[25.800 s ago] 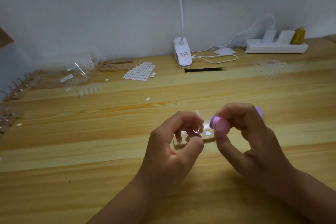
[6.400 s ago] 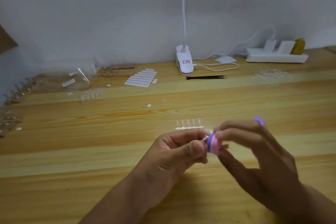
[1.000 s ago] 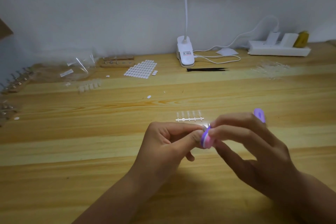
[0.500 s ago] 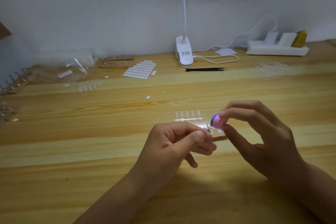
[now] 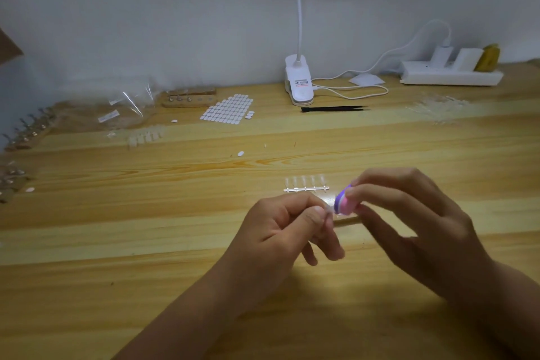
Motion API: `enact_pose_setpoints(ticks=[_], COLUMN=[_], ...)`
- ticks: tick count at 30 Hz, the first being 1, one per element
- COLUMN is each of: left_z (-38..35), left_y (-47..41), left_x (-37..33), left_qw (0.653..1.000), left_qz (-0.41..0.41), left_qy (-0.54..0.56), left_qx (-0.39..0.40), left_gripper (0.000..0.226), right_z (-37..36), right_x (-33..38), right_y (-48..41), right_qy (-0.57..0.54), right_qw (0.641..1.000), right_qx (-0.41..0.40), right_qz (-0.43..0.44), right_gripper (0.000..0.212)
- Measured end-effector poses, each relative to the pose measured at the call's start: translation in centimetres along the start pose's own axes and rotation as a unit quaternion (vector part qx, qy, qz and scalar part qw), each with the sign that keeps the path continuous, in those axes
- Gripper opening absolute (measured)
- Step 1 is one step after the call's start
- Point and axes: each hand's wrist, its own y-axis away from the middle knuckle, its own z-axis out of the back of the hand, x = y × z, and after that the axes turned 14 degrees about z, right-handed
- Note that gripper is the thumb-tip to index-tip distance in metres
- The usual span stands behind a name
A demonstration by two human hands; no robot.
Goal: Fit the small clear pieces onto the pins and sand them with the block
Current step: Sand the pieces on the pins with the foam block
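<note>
You face a plain grey-white wall (image 5: 146, 9), with a wooden table (image 5: 117, 242) of pale yellow planks running back to it. A white clip lamp (image 5: 298, 85) stands by the wall, its neck rising out of view; a white power strip (image 5: 450, 76) lies further right, against the wall.

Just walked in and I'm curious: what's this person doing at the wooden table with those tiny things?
The person's left hand pinches a small clear piece, and the right hand holds a pink and purple sanding block up to it, seemingly touching. A strip of more clear pieces lies on the wooden table just beyond the hands.
</note>
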Motion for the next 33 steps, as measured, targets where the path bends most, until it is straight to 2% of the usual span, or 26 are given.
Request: enact_pose_setpoints(ticks=[4,6,8,11,15,17,20,22,26,29,31,33], left_z=[-0.3,-0.3,0.0,0.3,0.3,0.2,0.0,-0.1,-0.2,-0.1,0.4,1.1], left_y=[0.2,0.3,0.2,0.1,-0.2,-0.3,-0.3,-0.2,-0.2,-0.3,-0.4,-0.6], left_x=[-0.2,-0.3,-0.4,-0.4,0.2,0.4,0.5,0.6,0.4,0.3,0.4,0.6], left_qw=[0.999,0.998,0.997,0.997,0.998,0.997,0.989,0.98,0.974,0.942,0.896,0.855], left_qz=[0.003,0.015,0.027,0.011,-0.044,-0.056,-0.086,-0.104,-0.098,-0.12,-0.119,-0.084], left_qy=[-0.002,0.008,0.018,0.037,0.031,-0.002,-0.082,-0.132,-0.164,-0.247,-0.339,-0.419], left_qx=[0.033,0.054,0.068,0.06,-0.015,-0.051,-0.092,-0.109,-0.122,-0.192,-0.262,-0.293], left_gripper=[0.026,0.026,0.028,0.03,0.022,0.018,0.02,0.022,0.011,0.022,0.039,0.046], right_z=[0.0,-0.4,-0.2,0.5,0.5,0.7,0.9,0.4,-0.1,0.6,1.0,1.1], right_x=[0.5,0.8,-0.1,-2.2,-3.3,-2.8,-0.8,0.6,1.4,0.2,-1.0,-2.0], right_y=[-0.1,0.0,0.2,0.8,1.7,1.4,-0.8,-1.5,-1.7,-1.6,-1.2,-0.7], right_qy=[-0.035,-0.033,-0.005,0.069,0.122,0.116,0.026,-0.026,-0.098,-0.109,-0.092,-0.075], right_qw=[0.998,0.999,1.0,0.993,0.94,0.949,0.985,0.99,0.979,0.971,0.962,0.954], right_qx=[-0.044,-0.021,0.005,0.044,0.178,0.139,0.036,0.034,0.019,0.004,0.003,0.029], right_qz=[0.005,0.032,0.017,-0.09,-0.263,-0.257,-0.165,-0.137,-0.175,-0.211,-0.257,-0.288], right_gripper=[0.026,0.028,0.027,0.019,0.018,0.027,0.032,0.029,0.016,0.015,0.017,0.019])
